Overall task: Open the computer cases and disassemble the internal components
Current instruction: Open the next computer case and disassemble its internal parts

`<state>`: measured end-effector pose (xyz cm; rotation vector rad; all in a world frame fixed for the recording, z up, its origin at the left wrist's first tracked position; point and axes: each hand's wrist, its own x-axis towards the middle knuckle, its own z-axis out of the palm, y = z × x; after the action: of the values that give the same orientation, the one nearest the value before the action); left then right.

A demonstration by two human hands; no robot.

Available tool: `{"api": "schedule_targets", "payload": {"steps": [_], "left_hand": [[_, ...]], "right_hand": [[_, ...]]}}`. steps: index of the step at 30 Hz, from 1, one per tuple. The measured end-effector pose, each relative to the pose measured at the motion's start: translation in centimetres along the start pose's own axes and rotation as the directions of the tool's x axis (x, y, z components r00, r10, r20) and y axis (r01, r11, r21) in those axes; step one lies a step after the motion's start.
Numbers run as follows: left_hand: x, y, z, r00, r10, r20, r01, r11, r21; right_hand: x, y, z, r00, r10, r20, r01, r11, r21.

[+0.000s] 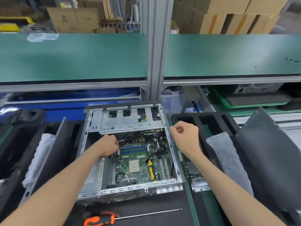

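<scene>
Computer case (128, 160) lies open-side up, long axis running away from me | left hand (108, 146) fingers curled inside on cables | right hand (184, 136) fisted, holding nothing

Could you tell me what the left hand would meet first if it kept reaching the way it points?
Probably the memory slots on the motherboard; the left hand lies just beside them, though depth is unclear.

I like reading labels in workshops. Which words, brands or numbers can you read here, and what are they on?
None can be read.
Cardboard box: round logo and print, blurred.
Yellow sign: too blurred.
White sticker on the power supply: too small.
Label on the computer case wall: too small.
Motherboard markings: unreadable.
</scene>
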<state>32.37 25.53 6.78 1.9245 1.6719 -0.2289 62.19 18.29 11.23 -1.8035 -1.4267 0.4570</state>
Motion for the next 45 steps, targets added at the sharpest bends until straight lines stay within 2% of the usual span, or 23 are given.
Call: {"api": "schedule_targets", "payload": {"steps": [2, 4, 7, 9, 12, 14, 15, 18, 21, 22, 24, 27, 29, 31, 32, 34, 36, 40, 45], "left_hand": [[-0.1, 0.1, 0.0, 1.0, 0.007, -0.006, -0.007, 1.0, -0.001], [-0.1, 0.1, 0.0, 1.0, 0.011, -0.007, -0.011, 1.0, 0.001], [-0.3, 0.0, 0.0, 1.0, 0.008, -0.022, -0.008, 1.0, 0.019], [-0.4, -0.1, 0.0, 0.999, 0.01, -0.039, -0.009, 0.999, 0.04], [-0.5, -0.1, -0.1, 0.998, 0.023, -0.06, -0.018, 0.997, 0.076], [-0.6, 0.1, 0.0, 0.998, 0.034, -0.059, -0.028, 0.995, 0.099], [-0.6, 0.1, 0.1, 0.997, 0.042, -0.064, -0.034, 0.992, 0.122], [-0.8, 0.6, 0.0, 0.987, 0.109, -0.12, -0.076, 0.964, 0.254], [-1.2, 1.9, 0.6, 0.959, 0.195, -0.207, -0.131, 0.949, 0.285], [-1.4, 2.8, 1.0, 0.946, 0.221, -0.236, -0.163, 0.957, 0.241], [-1.5, 4.9, 2.0, 0.931, 0.221, -0.291, -0.223, 0.974, 0.024], [-1.0, 8.0, 3.6, 0.946, 0.126, -0.297, -0.243, 0.885, -0.398], [-0.6, 9.6, 4.3, 0.978, 0.048, -0.203, -0.178, 0.7, -0.691], [-0.5, 10.8, 5.0, 0.994, -0.01, -0.106, -0.092, 0.426, -0.9], [-0.3, 11.0, 5.3, 0.996, -0.035, -0.083, -0.067, 0.331, -0.941], [0.1, 11.1, 5.8, 0.996, -0.061, -0.064, -0.045, 0.284, -0.958], [0.4, 10.9, 6.0, 0.997, -0.04, -0.059, -0.043, 0.323, -0.945], [0.6, 10.8, 5.7, 0.999, 0.028, -0.029, -0.038, 0.414, -0.91], [-0.2, 9.6, 5.2, 0.994, 0.103, 0.032, -0.009, 0.373, -0.928]], "right_hand": [[-1.0, -2.3, 1.2, 0.987, -0.146, 0.07, 0.145, 0.989, 0.02], [-2.0, -3.9, 2.7, 0.946, -0.227, 0.232, 0.235, 0.972, -0.005], [-3.0, -4.5, 5.2, 0.84, -0.161, 0.518, 0.287, 0.942, -0.173], [-3.5, -4.2, 6.6, 0.809, -0.055, 0.586, 0.273, 0.917, -0.29], [-4.4, -3.8, 7.8, 0.805, 0.094, 0.586, 0.205, 0.883, -0.423], [-5.0, -3.7, 8.4, 0.801, 0.14, 0.582, 0.18, 0.871, -0.457], [-5.2, -3.8, 8.6, 0.822, 0.142, 0.552, 0.15, 0.88, -0.45], [-5.8, -4.0, 8.6, 0.935, 0.101, 0.34, 0.028, 0.935, -0.354], [-6.3, -4.2, 8.4, 0.987, 0.06, 0.15, -0.016, 0.96, -0.28], [-6.3, -4.2, 8.3, 0.991, 0.058, 0.122, -0.022, 0.96, -0.28], [-6.4, -4.2, 8.3, 0.992, 0.078, 0.096, -0.047, 0.954, -0.295], [-6.5, -3.9, 8.2, 0.988, 0.139, 0.066, -0.11, 0.939, -0.327], [-6.2, -3.6, 8.3, 0.981, 0.181, 0.067, -0.149, 0.933, -0.328], [-5.8, -3.1, 8.3, 0.968, 0.227, 0.109, -0.187, 0.937, -0.296], [-5.5, -2.9, 8.3, 0.961, 0.243, 0.132, -0.199, 0.939, -0.28], [-5.2, -2.6, 8.1, 0.955, 0.235, 0.183, -0.184, 0.948, -0.259], [-5.3, -2.3, 8.1, 0.947, 0.226, 0.227, -0.174, 0.958, -0.227], [-5.4, -1.8, 8.1, 0.902, 0.296, 0.313, -0.319, 0.948, 0.022], [-5.3, -1.9, 8.3, 0.934, 0.251, 0.254, -0.224, 0.966, -0.131]]}}
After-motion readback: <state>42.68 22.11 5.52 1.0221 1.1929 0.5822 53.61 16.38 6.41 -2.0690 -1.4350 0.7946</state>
